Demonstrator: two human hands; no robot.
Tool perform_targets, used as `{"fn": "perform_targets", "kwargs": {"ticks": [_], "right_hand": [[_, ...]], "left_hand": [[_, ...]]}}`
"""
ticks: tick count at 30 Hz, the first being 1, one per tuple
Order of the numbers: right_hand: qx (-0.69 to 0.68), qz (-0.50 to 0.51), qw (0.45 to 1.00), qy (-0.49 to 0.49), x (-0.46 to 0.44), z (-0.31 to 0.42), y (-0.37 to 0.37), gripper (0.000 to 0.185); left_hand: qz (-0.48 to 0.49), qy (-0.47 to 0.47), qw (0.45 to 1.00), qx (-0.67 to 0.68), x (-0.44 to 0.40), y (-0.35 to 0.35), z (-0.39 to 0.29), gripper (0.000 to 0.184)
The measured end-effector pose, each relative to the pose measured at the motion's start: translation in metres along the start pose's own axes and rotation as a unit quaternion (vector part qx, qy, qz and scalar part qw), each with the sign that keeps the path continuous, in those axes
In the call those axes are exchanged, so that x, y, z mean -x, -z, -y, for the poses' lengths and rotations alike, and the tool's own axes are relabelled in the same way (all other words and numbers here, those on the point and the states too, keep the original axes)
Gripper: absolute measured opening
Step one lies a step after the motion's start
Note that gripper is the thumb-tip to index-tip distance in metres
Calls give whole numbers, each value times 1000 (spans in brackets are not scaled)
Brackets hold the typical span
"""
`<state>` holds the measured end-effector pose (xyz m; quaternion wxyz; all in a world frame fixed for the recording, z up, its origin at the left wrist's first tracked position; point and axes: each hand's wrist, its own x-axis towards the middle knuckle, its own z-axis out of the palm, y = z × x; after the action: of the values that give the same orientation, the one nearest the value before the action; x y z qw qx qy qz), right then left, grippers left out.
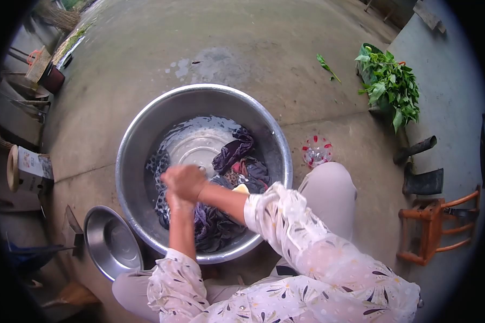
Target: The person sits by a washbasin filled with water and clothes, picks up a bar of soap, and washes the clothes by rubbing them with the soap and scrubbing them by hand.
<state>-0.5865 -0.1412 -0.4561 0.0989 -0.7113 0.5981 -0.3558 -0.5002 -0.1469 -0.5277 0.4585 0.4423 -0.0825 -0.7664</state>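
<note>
A large metal basin (125, 161) holds shallow water and wet clothes. Over its left half, my right hand (186, 180) is closed, directly against my left hand (179, 200), whose fingers are mostly hidden beneath it. What lies between them, if anything, does not show. Grey-and-black spotted cloth (161, 161) hangs along the basin's left inside, close to both hands. Dark purple cloth (234, 151) and other dark garments (215, 229) are heaped at the right and near side. A pale yellow piece (241, 189), perhaps soap, sits partly behind my right forearm.
A smaller metal bowl (113, 242) stands left of the basin. To the right are a clear plastic dish with red marks (317, 151), leafy greens (390, 86), black boots (423, 180) and a wooden chair (428, 226). A white box (33, 169) stands far left.
</note>
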Motion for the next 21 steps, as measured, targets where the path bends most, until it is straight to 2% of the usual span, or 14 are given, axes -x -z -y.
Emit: {"fn": "perform_targets", "kwargs": {"ticks": [2, 4, 6, 7, 8, 9, 10, 11, 13, 14, 15, 16, 19, 21], "right_hand": [[-6, 3, 996, -90, 1, -18, 2, 24], [-18, -7, 992, -122, 0, -16, 5, 24], [-11, -10, 1000, 13, 13, 22, 0, 18], [-46, -25, 996, 65, 18, 38, -8, 17], [-65, -43, 996, 33, 16, 42, -7, 16], [-87, -58, 995, 0, 18, 46, -8, 16], [-83, -70, 994, -22, 17, 41, -7, 17], [-79, -81, 993, -45, 16, 35, -5, 18], [-16, -96, 993, -72, 2, -19, -2, 23], [-8, -106, 988, -110, 4, -49, -15, 24], [0, -115, 982, -148, 6, -70, -23, 25], [-34, -53, 966, -251, 9, -63, -3, 30], [-110, 94, 939, -312, 10, -90, -11, 34], [-383, 142, 766, -496, 3, -112, -15, 32]], "left_hand": [[-57, 3, 994, -89, 17, -17, 15, 27], [-36, -11, 999, -21, 13, -19, 13, 25], [120, -60, 970, 202, -6, -7, 11, 24], [274, -86, 860, 421, -12, -5, 17, 24], [362, -83, 750, 547, -15, -4, 19, 24], [401, -82, 682, 606, -11, -9, 23, 24], [401, -58, 661, 632, -18, -6, 24, 20], [316, -48, 797, 512, -18, -1, 22, 22], [123, -26, 977, 172, -4, -3, 19, 28], [11, 9, 999, -33, 9, -11, 18, 32], [11, 17, 998, -56, 18, -23, 15, 37], [12, 25, 997, -79, 26, -34, 11, 41], [36, 71, 996, -33, 19, -32, -10, 50], [29, 27, 999, -36, -2, -8, -26, 53]]}}
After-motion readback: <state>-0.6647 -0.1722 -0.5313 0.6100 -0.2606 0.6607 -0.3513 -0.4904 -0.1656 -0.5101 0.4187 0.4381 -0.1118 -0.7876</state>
